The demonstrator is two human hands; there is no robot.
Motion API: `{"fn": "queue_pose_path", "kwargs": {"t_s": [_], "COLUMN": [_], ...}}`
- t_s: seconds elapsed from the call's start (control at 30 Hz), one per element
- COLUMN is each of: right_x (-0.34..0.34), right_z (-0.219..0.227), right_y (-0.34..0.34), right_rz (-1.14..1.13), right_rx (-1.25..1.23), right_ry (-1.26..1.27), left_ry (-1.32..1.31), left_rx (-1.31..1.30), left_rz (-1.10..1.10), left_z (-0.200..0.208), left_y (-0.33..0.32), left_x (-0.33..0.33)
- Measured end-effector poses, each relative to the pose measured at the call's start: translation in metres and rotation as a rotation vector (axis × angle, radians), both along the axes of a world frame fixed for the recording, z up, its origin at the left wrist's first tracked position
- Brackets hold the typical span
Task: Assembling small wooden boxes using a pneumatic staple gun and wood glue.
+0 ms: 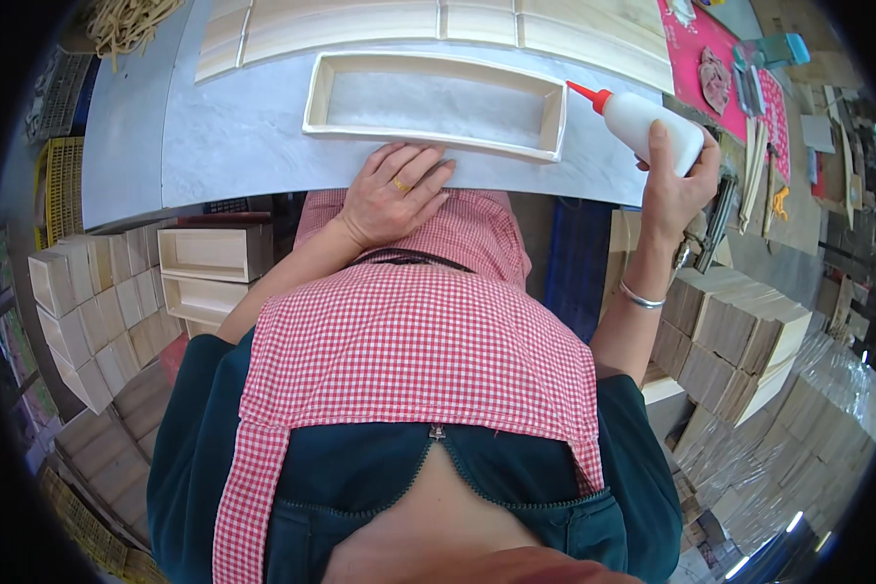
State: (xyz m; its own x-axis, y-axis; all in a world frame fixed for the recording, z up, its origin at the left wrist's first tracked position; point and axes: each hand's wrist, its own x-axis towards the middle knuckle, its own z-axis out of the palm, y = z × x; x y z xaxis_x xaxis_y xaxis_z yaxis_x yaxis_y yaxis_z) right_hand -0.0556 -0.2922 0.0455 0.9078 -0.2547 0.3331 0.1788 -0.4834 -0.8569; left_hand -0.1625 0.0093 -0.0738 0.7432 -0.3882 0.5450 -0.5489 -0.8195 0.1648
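A long, narrow frame of pale wood (438, 141) lies on the grey tabletop, with the table's surface showing through its middle. My right hand (679, 180) is wrapped round a white squeeze bottle (652, 127) with a red pointed nozzle. The bottle is tilted, and its tip is at the frame's right end, near the upper corner; I cannot tell whether it touches. My left hand (394, 195) rests at the table's near edge, just below the frame, its fingers outstretched and holding nothing. Any bead of glue is too small to make out.
Flat wooden boards (380, 21) lie along the table's far side. Stacked wooden boxes (102, 302) stand at the left, and bundled wood pieces (730, 336) at the right. A pink cloth (696, 49) with tools covers a surface at the far right. Yellow crates (61, 180) are at the left.
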Motion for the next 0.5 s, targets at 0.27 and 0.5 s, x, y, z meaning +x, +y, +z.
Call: {"fn": "queue_pose_path", "kwargs": {"t_s": [0.27, 0.5], "right_x": [0.087, 0.239], "right_z": [-0.033, -0.048], "right_y": [-0.048, -0.134], "right_rz": [-0.245, -0.375], "right_rx": [0.0, -0.323], "right_ry": [-0.166, -0.03], "left_ry": [-0.028, -0.048], "left_rx": [-0.187, -0.272], "left_rz": [0.039, 0.104], "left_z": [0.046, 0.09], "left_y": [0.001, 0.014], "left_x": [-0.01, 0.016]}}
